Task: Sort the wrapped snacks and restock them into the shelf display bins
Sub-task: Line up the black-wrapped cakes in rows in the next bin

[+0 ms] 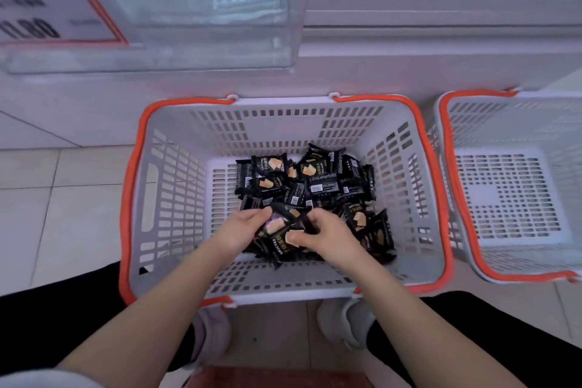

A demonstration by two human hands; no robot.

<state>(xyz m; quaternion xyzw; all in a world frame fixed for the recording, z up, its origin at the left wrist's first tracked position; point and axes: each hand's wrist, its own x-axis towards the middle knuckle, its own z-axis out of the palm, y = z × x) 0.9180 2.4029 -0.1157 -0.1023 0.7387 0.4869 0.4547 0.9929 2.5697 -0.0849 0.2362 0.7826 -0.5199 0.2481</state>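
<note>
From the head view we're looking straight down into a grey basket (176,198) with an orange rim, centre of the frame, where a heap of black wrapped snacks (315,179) lies on its floor. Our left hand (242,228) and right hand (327,235) are both down in the pile at lower centre, fingers curled around a small bundle of packets (280,238) held between them, right thumb pressing on the top wrapper. We'd call this the gathering step: collecting a stack before anything goes on the shelf. At the right edge a second basket (510,198) sits just beside the first, nothing visible inside. Top left, a clear display bin (195,9) on the shelf, beside a red-edged price card (56,0). Next we'd need to square the bundle, lift it clear of the rim, and reach up to that bin.
</note>
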